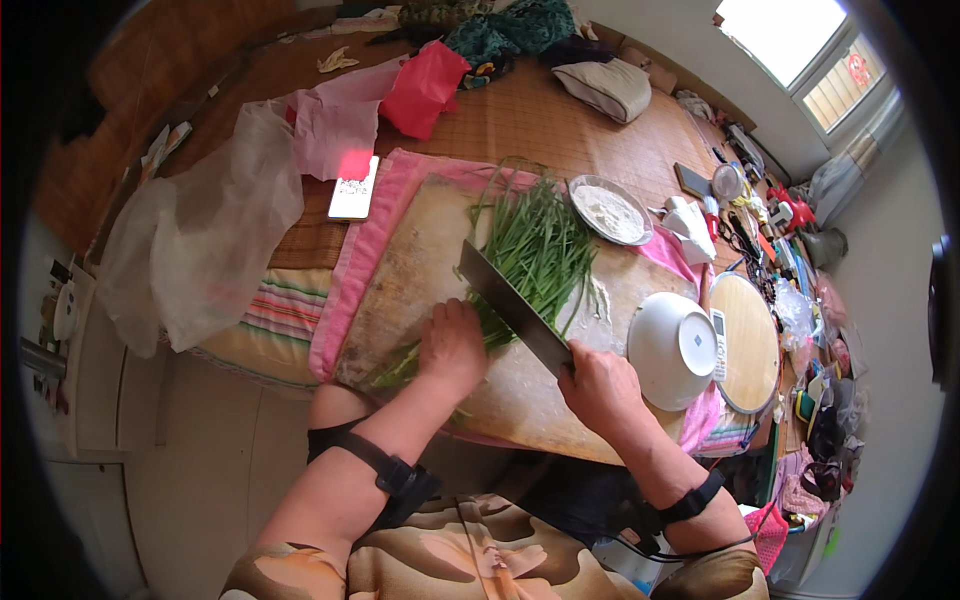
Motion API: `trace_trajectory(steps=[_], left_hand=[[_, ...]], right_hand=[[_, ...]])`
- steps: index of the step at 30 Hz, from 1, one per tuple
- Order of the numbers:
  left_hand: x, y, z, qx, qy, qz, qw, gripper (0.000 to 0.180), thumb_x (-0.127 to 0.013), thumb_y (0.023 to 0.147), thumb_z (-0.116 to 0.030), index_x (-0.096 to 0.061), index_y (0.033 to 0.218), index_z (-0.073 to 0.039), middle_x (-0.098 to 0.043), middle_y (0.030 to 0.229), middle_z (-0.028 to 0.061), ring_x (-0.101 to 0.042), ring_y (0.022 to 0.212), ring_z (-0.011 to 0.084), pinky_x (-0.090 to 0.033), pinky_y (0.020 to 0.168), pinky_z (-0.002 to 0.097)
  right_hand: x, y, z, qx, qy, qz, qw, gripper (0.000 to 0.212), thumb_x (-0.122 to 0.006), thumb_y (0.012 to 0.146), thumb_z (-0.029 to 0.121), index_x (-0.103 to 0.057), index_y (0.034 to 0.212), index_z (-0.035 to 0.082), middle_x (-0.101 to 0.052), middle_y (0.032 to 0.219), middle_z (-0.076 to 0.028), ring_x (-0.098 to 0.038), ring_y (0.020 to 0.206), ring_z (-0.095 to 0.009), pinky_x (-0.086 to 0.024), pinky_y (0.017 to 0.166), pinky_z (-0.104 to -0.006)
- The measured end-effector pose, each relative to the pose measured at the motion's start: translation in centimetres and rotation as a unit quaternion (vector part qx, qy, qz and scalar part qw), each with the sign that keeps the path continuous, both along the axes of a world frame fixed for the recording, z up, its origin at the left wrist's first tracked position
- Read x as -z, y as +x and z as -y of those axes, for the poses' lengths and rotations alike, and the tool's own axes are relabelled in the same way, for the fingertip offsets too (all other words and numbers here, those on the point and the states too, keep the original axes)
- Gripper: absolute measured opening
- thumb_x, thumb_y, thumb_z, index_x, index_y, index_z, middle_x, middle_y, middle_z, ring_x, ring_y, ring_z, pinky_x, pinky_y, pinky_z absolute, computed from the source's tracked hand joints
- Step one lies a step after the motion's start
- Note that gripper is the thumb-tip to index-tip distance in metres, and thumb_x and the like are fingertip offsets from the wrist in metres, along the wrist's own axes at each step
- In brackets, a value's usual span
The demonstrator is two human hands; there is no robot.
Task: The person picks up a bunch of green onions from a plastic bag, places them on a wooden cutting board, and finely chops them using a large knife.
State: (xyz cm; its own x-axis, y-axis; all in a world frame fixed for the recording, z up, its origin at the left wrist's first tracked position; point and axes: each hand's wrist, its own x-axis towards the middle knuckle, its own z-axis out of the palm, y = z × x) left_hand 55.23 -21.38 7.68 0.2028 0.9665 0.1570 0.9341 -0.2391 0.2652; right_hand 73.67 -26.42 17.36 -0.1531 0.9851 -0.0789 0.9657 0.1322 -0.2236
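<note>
A long bunch of green chives (545, 240) lies across a worn wooden cutting board (400, 270), its leafy ends pointing away from me and its stems toward my near left. My left hand (453, 342) is closed over the stem part, fingers curled on the chives. In my right hand (600, 385) is the handle of a cleaver (515, 312). Its wide dark blade slants up to the left across the bunch, just beyond my left fingers. Whether the edge touches the board is hidden by the blade.
Right of the chives, an upside-down white bowl (665, 360) sits on the board. A dish of white flour (610, 210) stands at the board's far right. A pink towel (340, 300) lies beneath the board. Left are a phone (353, 190) and plastic bags (220, 210); clutter lines the right side.
</note>
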Motion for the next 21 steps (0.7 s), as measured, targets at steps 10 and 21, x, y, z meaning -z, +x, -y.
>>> trace_trajectory(steps=[10, 21], left_hand=[[0.3, 0.8, -0.2, 0.012, -0.017, -0.001, 1.000, 0.026, -0.049, 0.079, -0.008, -0.056, 0.103, 0.001, -0.052, 0.102, 0.0150, -0.050, 0.098, 0.0294, -0.045, 0.081, 0.0386], [-2.2, -1.0, 1.0, -0.044, -0.026, -0.021, 0.998, 0.094, -0.079, 0.061, -0.048, -0.039, 0.129, 0.004, -0.049, 0.113, 0.0152, -0.047, 0.106, 0.0302, -0.041, 0.090, 0.0450]], right_hand=[[2.5, -1.8, -3.0, 0.016, -0.019, -0.008, 1.000, 0.011, -0.058, 0.079, 0.013, -0.055, 0.083, 0.003, -0.062, 0.068, -0.022, -0.061, 0.066, -0.042, -0.048, 0.061, -0.0514], [-0.7, -0.8, -0.9, 0.021, 0.099, -0.052, 0.994, 0.015, -0.058, 0.082, 0.019, -0.058, 0.089, 0.005, -0.061, 0.066, -0.020, -0.061, 0.064, -0.041, -0.048, 0.060, -0.0505]])
